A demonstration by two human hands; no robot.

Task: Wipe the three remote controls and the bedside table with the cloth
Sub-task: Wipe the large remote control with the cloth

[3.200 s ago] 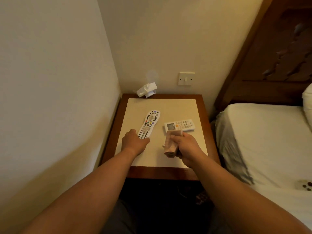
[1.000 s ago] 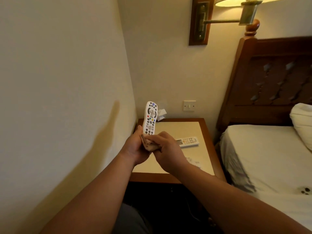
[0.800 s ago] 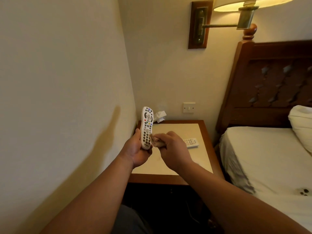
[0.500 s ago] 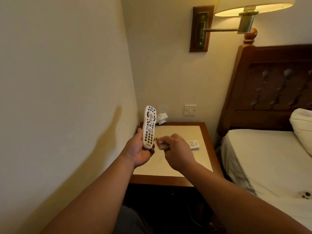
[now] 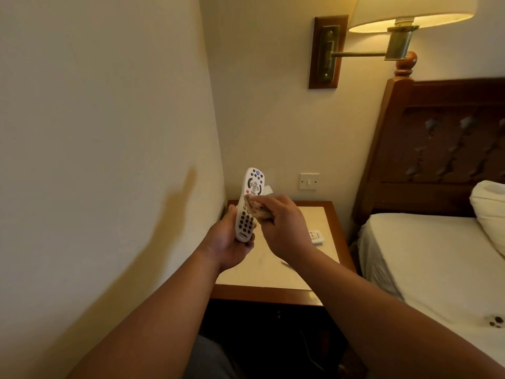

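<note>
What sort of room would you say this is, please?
Most likely a hotel bedroom: a bed with a carved wooden headboard, a brass swing-arm wall lamp, and a bedside table tucked into the corner.

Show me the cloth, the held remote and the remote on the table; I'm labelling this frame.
cloth (image 5: 258, 209), head view, bunched part under the fingers.
held remote (image 5: 252, 184), head view, upper button face.
remote on the table (image 5: 316, 236), head view, visible right end.
</note>
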